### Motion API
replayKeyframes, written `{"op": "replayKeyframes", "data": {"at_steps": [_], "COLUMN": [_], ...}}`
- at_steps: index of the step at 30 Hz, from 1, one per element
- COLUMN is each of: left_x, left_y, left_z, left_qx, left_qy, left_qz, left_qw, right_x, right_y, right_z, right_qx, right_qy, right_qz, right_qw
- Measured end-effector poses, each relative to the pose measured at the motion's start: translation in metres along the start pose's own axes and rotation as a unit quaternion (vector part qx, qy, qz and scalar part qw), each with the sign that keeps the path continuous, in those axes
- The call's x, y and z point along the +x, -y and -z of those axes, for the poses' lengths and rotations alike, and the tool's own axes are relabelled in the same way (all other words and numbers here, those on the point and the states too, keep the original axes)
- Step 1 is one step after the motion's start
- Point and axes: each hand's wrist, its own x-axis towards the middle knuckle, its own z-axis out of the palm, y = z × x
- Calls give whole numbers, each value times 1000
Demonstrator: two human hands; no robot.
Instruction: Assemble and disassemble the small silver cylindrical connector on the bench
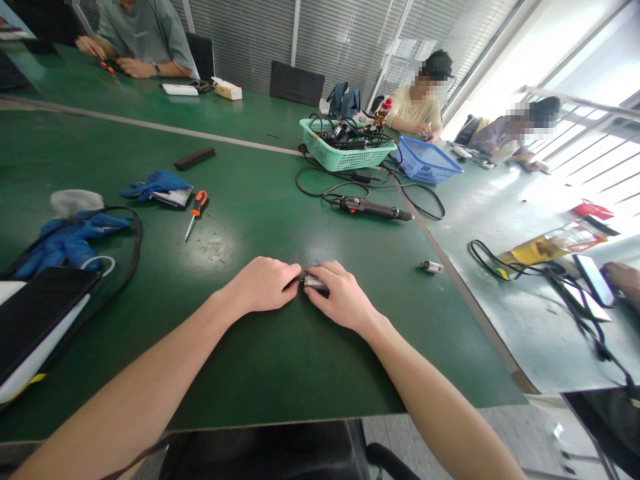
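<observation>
Item: small metal cylinder (pixel 315 283), dark and silver, held just above the green bench (pixel 270 373) between left hand (pixel 261 287) and right hand (pixel 343 297), fingers of both curled closed on its ends.

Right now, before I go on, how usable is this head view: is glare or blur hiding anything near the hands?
In the head view, window light washes out the right side, glare marks the green workbench ahead of the hands, wide-angle distortion bends the edges, and the left hand and right hand partly hide the small dark metal object.
</observation>
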Motion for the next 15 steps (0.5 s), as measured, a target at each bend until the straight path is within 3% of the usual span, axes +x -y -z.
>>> {"op": "replayKeyframes", "data": {"at_steps": [15], "left_x": [0], "left_y": [0], "left_z": [0], "left_qx": [-9], "left_qy": [-12], "left_qz": [-6], "left_qw": [1000], "right_x": [0], "right_y": [0], "right_z": [0], "right_qx": [0], "right_qy": [-4], "right_qz": [2], "right_qw": [1000]}}
